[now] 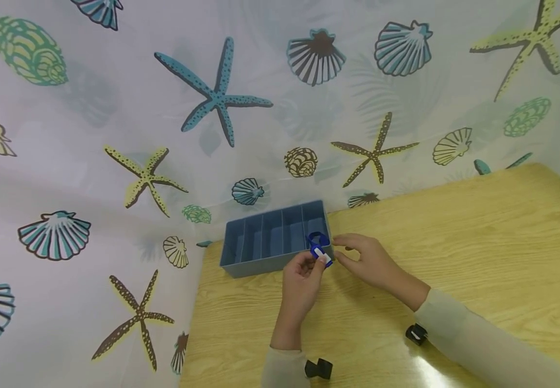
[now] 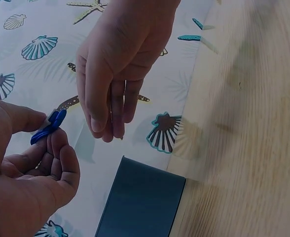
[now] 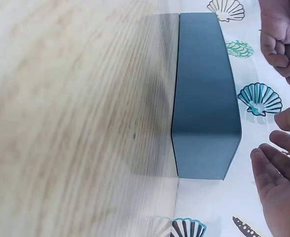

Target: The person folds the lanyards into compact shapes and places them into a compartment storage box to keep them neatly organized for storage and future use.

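My left hand (image 1: 299, 283) pinches a small blue looped band with a white piece on it (image 1: 315, 250) between thumb and fingers. In the head view the band's loop overlaps the right-end compartment of a blue-grey divided box (image 1: 253, 267). In the left wrist view, the blue band (image 2: 50, 129) sticks out from the fingertips, with the other fingers curled below. My right hand (image 1: 369, 261) is just right of the band, thumb and fingers parted and holding nothing. The right wrist view shows its fingers (image 3: 271, 173) spread beside the box (image 3: 204, 79).
The box stands on a wooden table (image 1: 454, 242), near its back edge. Several compartments lie side by side in it. Behind and to the left hangs a pale cloth (image 1: 270, 124) printed with shells and starfish. Black clip-like pieces (image 1: 318, 369) show by both sleeves.
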The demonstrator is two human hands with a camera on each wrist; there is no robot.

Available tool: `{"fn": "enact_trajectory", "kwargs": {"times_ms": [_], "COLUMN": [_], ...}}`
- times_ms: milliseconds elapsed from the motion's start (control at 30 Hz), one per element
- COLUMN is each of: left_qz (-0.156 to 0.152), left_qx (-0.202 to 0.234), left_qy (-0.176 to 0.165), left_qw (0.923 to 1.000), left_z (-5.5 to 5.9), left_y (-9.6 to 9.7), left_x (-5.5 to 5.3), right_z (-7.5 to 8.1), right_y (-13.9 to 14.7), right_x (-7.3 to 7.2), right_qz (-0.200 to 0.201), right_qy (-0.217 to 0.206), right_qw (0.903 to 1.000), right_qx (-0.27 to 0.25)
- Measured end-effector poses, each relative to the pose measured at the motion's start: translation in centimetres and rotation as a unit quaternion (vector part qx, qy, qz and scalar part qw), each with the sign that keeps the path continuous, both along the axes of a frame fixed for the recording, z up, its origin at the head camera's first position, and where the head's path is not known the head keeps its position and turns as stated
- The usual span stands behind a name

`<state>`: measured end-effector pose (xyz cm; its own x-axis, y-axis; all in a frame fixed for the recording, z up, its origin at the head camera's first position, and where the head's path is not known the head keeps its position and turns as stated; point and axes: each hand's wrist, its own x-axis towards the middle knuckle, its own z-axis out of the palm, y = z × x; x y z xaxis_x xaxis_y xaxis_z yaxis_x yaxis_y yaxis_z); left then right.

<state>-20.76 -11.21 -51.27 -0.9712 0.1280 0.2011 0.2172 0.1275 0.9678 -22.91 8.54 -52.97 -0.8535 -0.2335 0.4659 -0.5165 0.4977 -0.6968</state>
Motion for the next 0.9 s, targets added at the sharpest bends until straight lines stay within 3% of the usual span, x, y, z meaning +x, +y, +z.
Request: {"fn": "enact_trajectory", "kwargs": {"times_ms": [167, 267, 433, 700, 900], "left_qz": [0.001, 0.000, -0.004, -0.003, 0.001], "left_qx": [0.000, 0.001, 0.005, 0.006, 0.002], "left_qy": [-0.007, -0.009, -0.010, -0.008, -0.010], "left_qw": [1.0000, 1.0000, 0.9999, 0.9999, 0.9999], "left_z": [-0.1, -0.3, -0.6, -0.6, -0.7], "left_y": [-0.2, -0.2, -0.2, 0.3, 0.3], "left_x": [0.1, 0.1, 0.1, -0.2, -0.2], "right_z": [-0.3, -0.7, -1.3, -1.5, -1.6], "right_y": [-0.5, -0.8, -1.2, -1.6, -1.9], "right_x": [-1.0, -1.5, -2.1, -3.2, -3.5], "right_qz": [0.007, 0.010, 0.013, 0.012, 0.012], "right_qy": [0.022, 0.057, 0.125, 0.189, 0.238], "right_qw": [0.9983, 0.9947, 0.9857, 0.9671, 0.9561], "right_qx": [0.052, 0.085, 0.112, 0.170, 0.171]}}
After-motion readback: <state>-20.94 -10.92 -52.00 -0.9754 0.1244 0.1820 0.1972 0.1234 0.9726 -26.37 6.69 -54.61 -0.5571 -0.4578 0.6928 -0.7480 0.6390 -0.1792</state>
